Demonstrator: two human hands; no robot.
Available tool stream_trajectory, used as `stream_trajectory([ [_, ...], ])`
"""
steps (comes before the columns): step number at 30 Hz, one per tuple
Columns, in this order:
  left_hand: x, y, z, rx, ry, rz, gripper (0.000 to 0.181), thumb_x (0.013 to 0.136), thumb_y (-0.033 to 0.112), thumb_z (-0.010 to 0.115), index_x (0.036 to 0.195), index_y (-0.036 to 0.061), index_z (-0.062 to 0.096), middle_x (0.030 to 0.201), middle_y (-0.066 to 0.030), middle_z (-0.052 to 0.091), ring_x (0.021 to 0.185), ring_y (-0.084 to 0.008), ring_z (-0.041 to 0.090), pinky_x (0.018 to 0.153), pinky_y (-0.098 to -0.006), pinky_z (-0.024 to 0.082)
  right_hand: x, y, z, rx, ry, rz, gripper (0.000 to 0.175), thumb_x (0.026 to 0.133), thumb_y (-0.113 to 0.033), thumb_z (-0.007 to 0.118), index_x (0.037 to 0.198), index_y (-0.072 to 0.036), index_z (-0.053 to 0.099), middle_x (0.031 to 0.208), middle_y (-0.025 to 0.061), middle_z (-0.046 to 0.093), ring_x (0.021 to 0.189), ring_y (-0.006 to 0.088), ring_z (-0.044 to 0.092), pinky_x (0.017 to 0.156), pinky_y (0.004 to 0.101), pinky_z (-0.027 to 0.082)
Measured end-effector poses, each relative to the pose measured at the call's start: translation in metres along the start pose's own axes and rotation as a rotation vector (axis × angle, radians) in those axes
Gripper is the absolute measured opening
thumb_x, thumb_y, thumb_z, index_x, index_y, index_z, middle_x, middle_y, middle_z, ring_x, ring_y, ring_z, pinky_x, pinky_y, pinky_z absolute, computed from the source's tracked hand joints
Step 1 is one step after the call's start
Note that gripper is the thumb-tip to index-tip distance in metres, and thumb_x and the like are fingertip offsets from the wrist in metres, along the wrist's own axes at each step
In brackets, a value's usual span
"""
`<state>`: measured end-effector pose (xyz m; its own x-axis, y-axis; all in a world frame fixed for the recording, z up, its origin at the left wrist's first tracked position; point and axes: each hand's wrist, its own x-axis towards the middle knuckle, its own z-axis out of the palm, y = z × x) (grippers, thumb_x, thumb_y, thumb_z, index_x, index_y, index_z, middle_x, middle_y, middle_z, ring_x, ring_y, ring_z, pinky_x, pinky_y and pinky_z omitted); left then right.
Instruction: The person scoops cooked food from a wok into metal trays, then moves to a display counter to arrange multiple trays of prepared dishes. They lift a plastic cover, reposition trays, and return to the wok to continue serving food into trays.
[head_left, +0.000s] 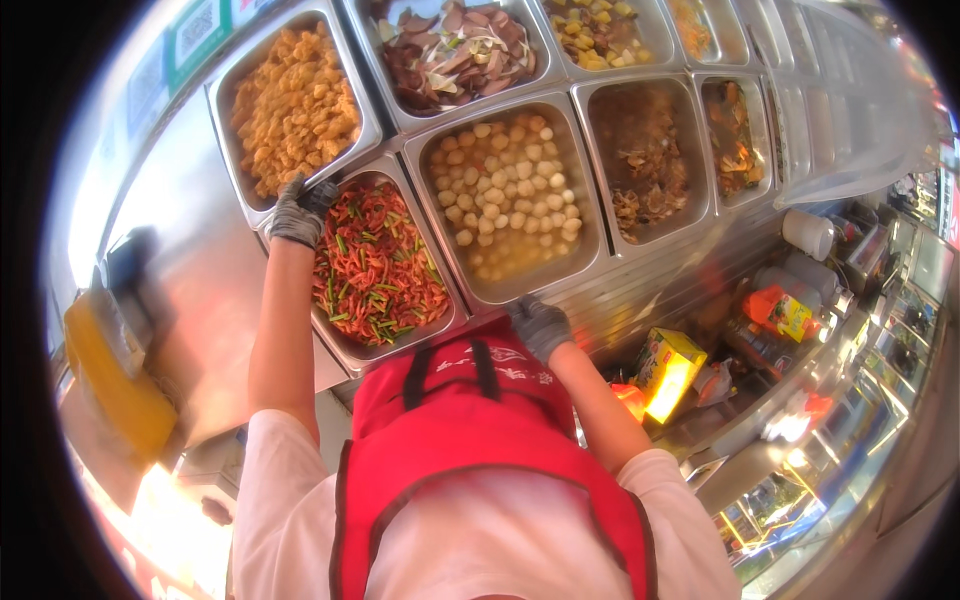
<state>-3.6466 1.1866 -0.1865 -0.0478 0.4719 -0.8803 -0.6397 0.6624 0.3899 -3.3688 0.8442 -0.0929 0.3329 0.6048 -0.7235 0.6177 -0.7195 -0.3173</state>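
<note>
My left hand (298, 214), in a grey glove, lies at the upper left corner of a steel pan of red shredded food with green pieces (379, 262); its fingertips reach the rim shared with the pan of golden fried pieces (296, 112). Whether the fingers grip the rim cannot be told. My right hand (540, 324), also gloved in grey, rests with bent fingers at the near edge of the steel pan of round pale balls in broth (514, 199). A red apron (465, 405) with black straps touches the near side of the counter between my hands.
Further steel pans hold sliced meat (457, 56), yellow chunks (596, 34) and brown food in liquid (649, 165). Translucent plastic sheeting (855, 105) covers pans at the right. A yellow box (671, 371), a white container (808, 232) and bags stand on a lower shelf. A yellow object (120, 375) is at left.
</note>
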Motion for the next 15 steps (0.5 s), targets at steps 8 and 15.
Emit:
stream_trajectory([
  [8, -0.116, -0.037, 0.001, 0.544, -0.305, -0.169, 0.029, 0.089, 0.025, 0.061, 0.099, -0.002, 0.061, 0.086, -0.0162, 0.068, 0.074, -0.0278, 0.068, 0.062, -0.038, 0.058, 0.021, 0.043, -0.042, 0.17, 0.532, -0.031, 0.032, 0.084, -0.02, 0.06, 0.113, -0.005, 0.057, 0.107, 0.0204, 0.06, 0.102, 0.0379, 0.055, 0.088, 0.0445, 0.045],
  [15, -0.184, -0.142, -0.001, 0.581, -0.394, -0.37, 0.024, 0.089, 0.013, 0.06, 0.11, 0.0007, 0.06, 0.097, -0.0117, 0.068, 0.083, -0.0213, 0.067, 0.073, -0.0307, 0.056, 0.057, 0.034, -0.06, 0.087, 0.602, 0.016, 0.053, 0.078, -0.008, 0.063, 0.127, -0.003, 0.044, 0.12, 0.0223, 0.05, 0.115, 0.0378, 0.045, 0.098, 0.0443, 0.037],
])
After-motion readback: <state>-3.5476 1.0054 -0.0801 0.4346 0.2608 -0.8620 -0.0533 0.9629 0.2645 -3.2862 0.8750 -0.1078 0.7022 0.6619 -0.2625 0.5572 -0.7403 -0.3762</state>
